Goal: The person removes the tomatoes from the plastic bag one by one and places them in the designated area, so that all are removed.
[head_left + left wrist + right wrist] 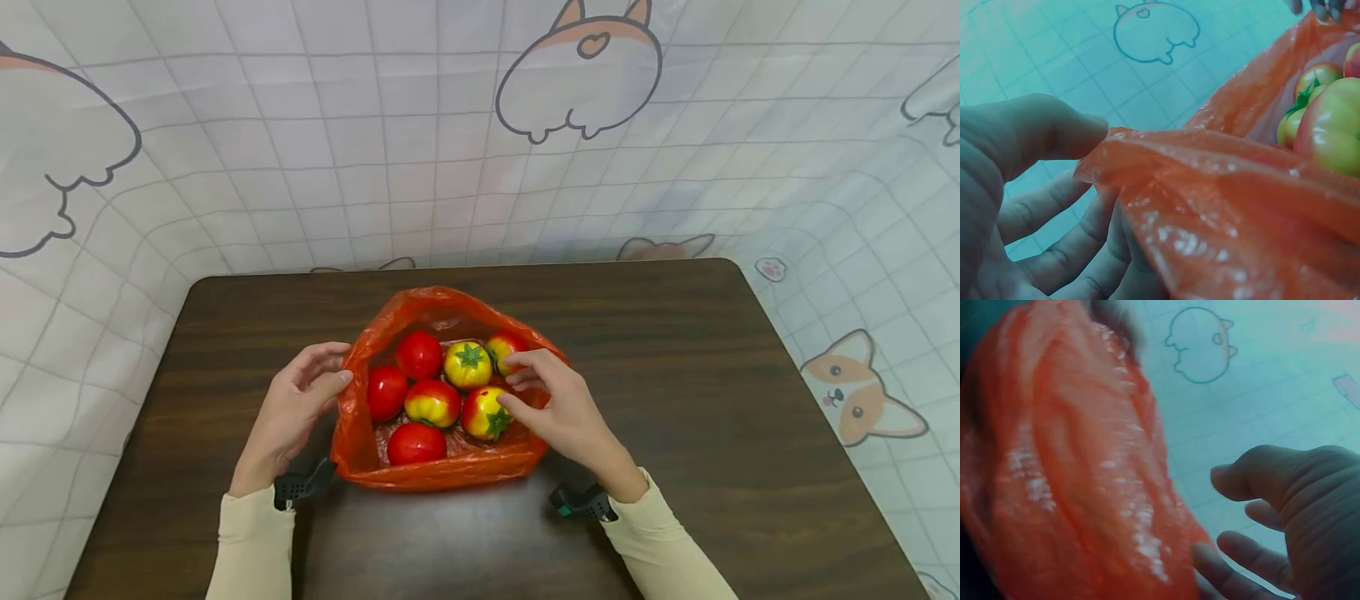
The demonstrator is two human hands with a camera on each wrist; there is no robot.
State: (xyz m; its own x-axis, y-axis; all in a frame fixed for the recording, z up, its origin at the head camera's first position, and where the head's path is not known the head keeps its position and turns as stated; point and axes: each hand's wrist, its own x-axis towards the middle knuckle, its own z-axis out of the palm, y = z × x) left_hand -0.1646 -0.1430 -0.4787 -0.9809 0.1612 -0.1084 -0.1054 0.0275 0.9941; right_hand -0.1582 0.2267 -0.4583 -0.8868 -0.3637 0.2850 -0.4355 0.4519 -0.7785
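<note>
An orange-red plastic bag [438, 477] lies with its mouth wide on the table, in the middle of the head view. Inside it are several glossy tomatoes: plain red ones such as the red tomato [418, 355] at the back, red-and-yellow ones, and a yellow tomato [468, 364] with a green star-shaped top. My left hand [302, 404] pinches the bag's left rim, thumb on one side and fingers behind it in the left wrist view. Over the bag's right side hovers my right hand [562, 408], fingers loosely bent and thumb apart, holding nothing. Its fingertips overlap the bag's edge in the right wrist view.
The bag stands on a dark wood-grain table [675, 358] with rounded far corners. Behind and on both sides hangs a white grid-patterned cloth [300, 142] with cartoon dog prints. Each wrist carries a black camera, the left camera [303, 483] close to the bag's front corner.
</note>
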